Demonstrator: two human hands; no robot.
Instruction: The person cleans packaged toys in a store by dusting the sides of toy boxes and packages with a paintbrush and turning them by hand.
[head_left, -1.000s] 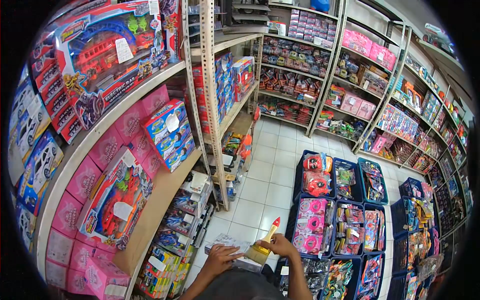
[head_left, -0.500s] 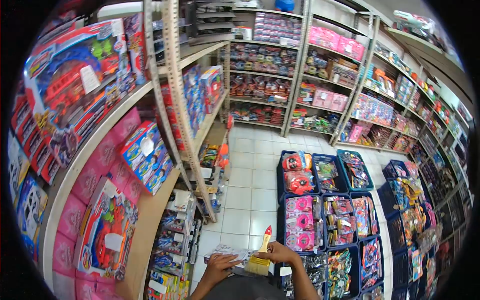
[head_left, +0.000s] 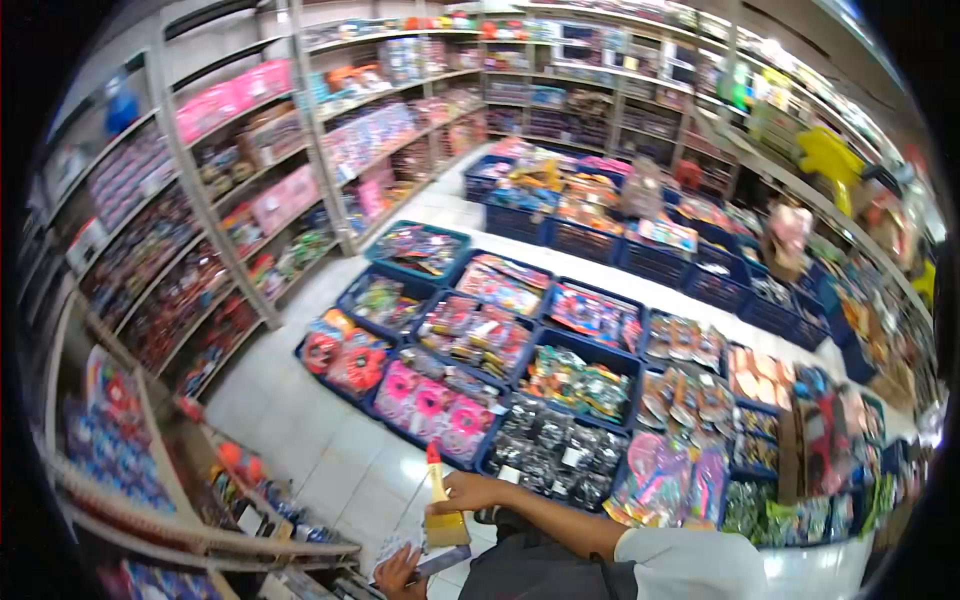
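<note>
My right hand (head_left: 468,492) is closed round the handle of a paintbrush (head_left: 446,528). The brush has a red-tipped wooden handle, and its pale bristles point down. Just below the bristles is a flat white printed box (head_left: 452,556), partly covered by the brush. I cannot tell whether the bristles touch it. My left hand (head_left: 398,572) grips the near left edge of this box, its fingers lying along the top.
Blue crates (head_left: 520,385) full of packaged toys stand on the white tiled floor (head_left: 335,470) ahead and to the right. Loaded shelves (head_left: 215,240) line the left and back. More crates (head_left: 660,265) form a row farther off. A shelf edge (head_left: 250,540) is close on my left.
My view has swung to the right, so the crates now fill the middle and the near left shelves have mostly left the picture. Both hands keep the brush and the box.
</note>
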